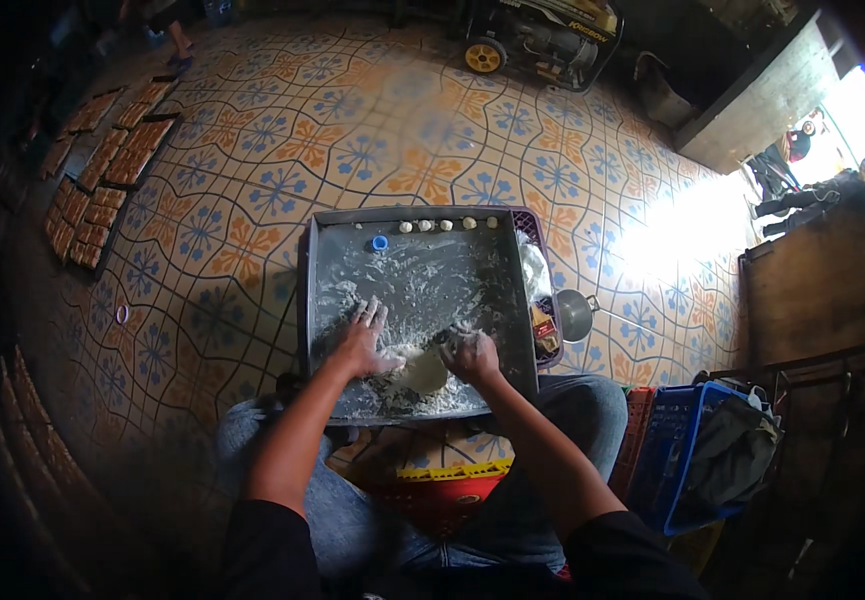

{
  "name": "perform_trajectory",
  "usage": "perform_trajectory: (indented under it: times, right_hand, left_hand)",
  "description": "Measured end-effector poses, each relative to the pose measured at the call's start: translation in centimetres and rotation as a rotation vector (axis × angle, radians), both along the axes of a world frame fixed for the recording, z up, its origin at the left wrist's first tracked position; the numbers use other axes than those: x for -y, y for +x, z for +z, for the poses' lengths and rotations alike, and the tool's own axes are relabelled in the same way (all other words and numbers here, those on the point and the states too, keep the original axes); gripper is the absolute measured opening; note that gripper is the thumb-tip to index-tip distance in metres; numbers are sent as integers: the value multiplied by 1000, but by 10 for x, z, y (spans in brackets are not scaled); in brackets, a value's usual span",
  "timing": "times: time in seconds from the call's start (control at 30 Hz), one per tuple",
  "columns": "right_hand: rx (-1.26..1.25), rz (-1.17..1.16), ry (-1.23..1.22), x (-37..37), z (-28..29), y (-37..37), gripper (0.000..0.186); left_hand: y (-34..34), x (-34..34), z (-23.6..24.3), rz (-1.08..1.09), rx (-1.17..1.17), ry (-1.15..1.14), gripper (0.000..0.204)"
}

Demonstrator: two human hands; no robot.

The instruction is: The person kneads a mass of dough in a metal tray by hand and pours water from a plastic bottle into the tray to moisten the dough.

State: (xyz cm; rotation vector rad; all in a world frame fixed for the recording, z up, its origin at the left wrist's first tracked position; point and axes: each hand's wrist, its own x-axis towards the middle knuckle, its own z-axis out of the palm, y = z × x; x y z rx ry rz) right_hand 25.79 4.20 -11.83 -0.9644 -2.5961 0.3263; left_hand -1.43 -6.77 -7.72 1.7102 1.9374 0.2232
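A large grey metal tray (342, 270) stands in front of me, dusted and smeared with flour. A pale, flattened piece of dough (424, 376) lies in loose flour near its front side. My left hand (360, 342) rests on the tray just left of the dough, fingers spread and floury, thumb reaching toward it. At the dough's right edge, my right hand (470, 354) is curled closed; whatever its fingers hold is hidden. Several small white dough balls (446, 225) line the tray's far side. A small blue ring-shaped piece (380, 243) sits near them.
Beneath the tray's right side shows a purple crate (528, 225), with a metal pot (576, 316) beyond it. A blue crate (674, 450) stands at my right, a red crate (432, 505) between my legs. Farther off are a generator (542, 45) and trays of baked pieces (137, 150).
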Motion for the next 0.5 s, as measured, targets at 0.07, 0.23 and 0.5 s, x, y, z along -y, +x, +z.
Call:
perform_trajectory:
  times: [0.07,0.23,0.5]
  right_hand:
    - [-95,6,50,18,8,-5,28]
    - [352,8,-199,19,-3,9,37]
    - [-40,39,-467,44,46,-29,60]
  left_hand:
    - [8,12,-1,-13,9,-7,125]
    - [41,14,0,-121,133,-30,117]
    - [28,8,3,-102,158,6,71]
